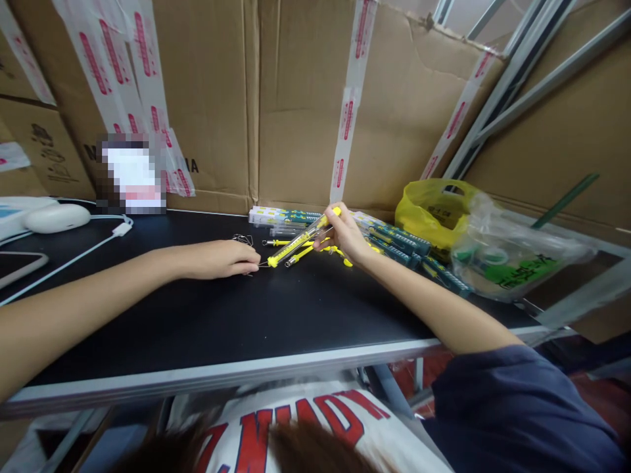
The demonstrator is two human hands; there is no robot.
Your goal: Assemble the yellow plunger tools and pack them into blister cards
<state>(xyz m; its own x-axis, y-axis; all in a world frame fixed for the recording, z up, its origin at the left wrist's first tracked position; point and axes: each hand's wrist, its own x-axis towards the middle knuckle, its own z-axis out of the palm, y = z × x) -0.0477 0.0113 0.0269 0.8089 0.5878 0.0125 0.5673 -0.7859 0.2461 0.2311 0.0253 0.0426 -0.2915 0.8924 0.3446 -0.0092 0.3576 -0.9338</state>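
My right hand [348,236] grips the upper end of a slim clear tube [298,244] with yellow ends and a scale-like pattern inside. It slants down to the left, its lower yellow end just above the black tabletop. Close to that end, my left hand [234,257] is palm-down, with fingertips closed on a thin wire piece [265,265] that reaches the tube. Behind the left fingers lies a small heap of thin bent wires [242,239], partly covered. Yellow pieces with metal tips [292,261] lie beneath the tube.
Several printed green-and-white narrow boxes [399,240] line the back right. A yellow plastic bag [434,213] and a clear plastic bag [513,256] stand beyond them. At left are a white cable [73,266], a white rounded case [56,218] and a phone [20,266]. Cardboard [300,98] walls the back.
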